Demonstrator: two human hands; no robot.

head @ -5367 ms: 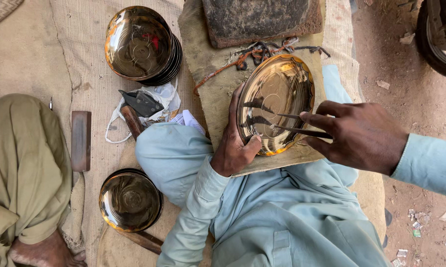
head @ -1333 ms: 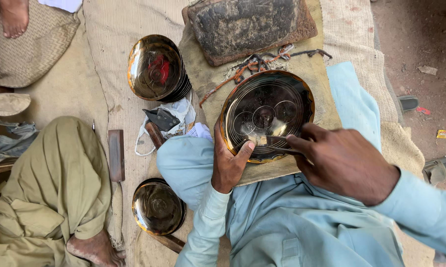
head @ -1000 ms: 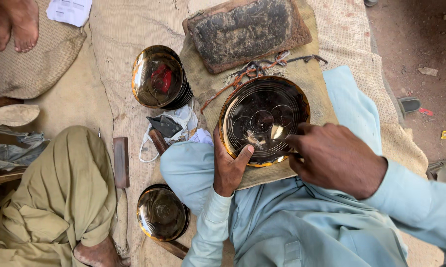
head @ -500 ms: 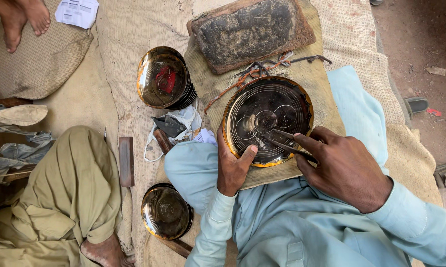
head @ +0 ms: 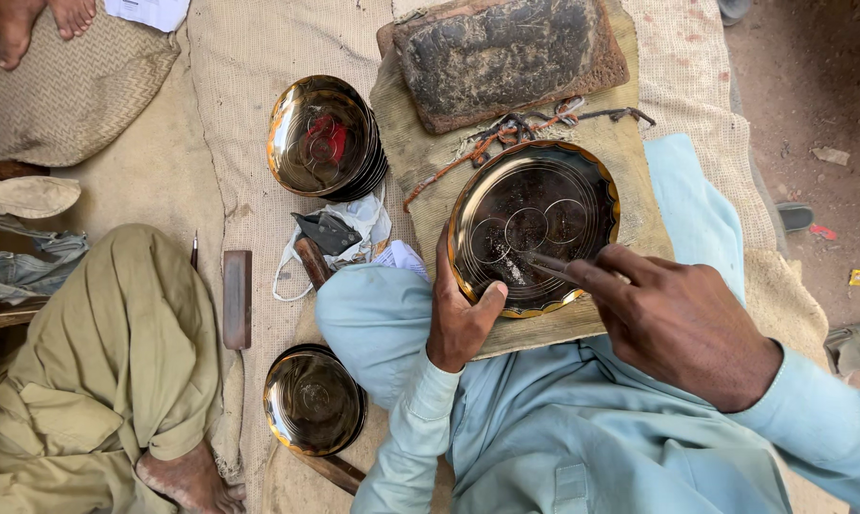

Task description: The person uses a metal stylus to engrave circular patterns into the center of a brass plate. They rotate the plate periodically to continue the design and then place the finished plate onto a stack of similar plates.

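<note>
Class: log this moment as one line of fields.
left hand: grips brass plate rim | right hand: thin tool tip on plate | plate: on padded board

A coarse burlap mat covers the ground, carrying a stack of brass bowls, a single brass bowl, a flat sharpening stone and crumpled cloth.

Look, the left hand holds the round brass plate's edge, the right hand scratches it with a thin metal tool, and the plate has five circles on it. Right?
Not quite: the head view shows three circles, not five, on the round brass plate. The left hand does hold its edge, and the right hand does work it with the thin metal tool.
</note>
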